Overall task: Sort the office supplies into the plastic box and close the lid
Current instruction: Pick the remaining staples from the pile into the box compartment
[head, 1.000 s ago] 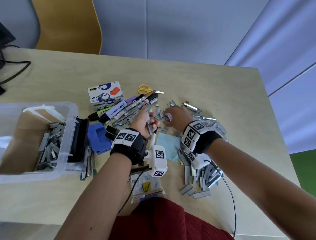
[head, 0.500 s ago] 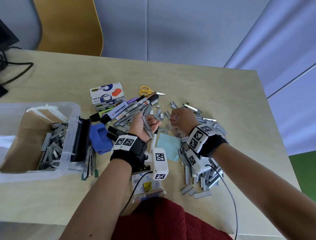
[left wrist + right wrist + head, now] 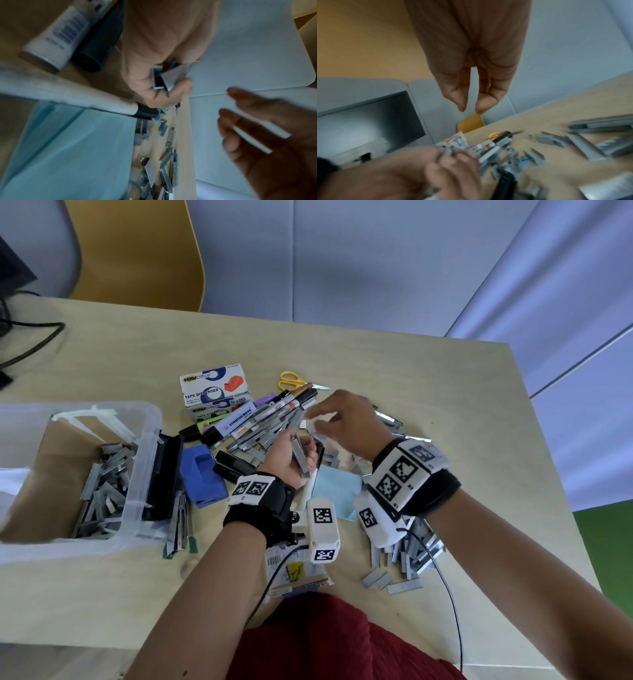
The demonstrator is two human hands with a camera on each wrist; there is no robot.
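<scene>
My left hand point(image 3: 301, 451) is palm up at mid-table and grips a few grey staple strips point(image 3: 300, 456); the left wrist view shows the staple strips' ends point(image 3: 161, 79) between thumb and fingers. Just above and beyond it hovers my right hand point(image 3: 329, 416), fingers spread. In the right wrist view the right hand's fingers point(image 3: 462, 102) hang straight with nothing between them. The clear plastic box point(image 3: 150, 422) stands open at the left with a heap of staple strips point(image 3: 102, 491) inside. More loose staples point(image 3: 407, 546) lie under my right wrist.
Markers point(image 3: 274, 412), tape dispenser boxes point(image 3: 215, 386), yellow scissors point(image 3: 291, 380), a blue holder point(image 3: 202, 474) and a black stapler point(image 3: 168, 474) crowd the space between box and hands. A blue note pad point(image 3: 335, 487) and a packet point(image 3: 294, 573) lie near me. A black cable point(image 3: 34, 337) runs at the far left.
My right hand has lifted off the scattered staples and moved up and left, over my left hand, with its fingers spread. The left hand has kept its staple strips.
</scene>
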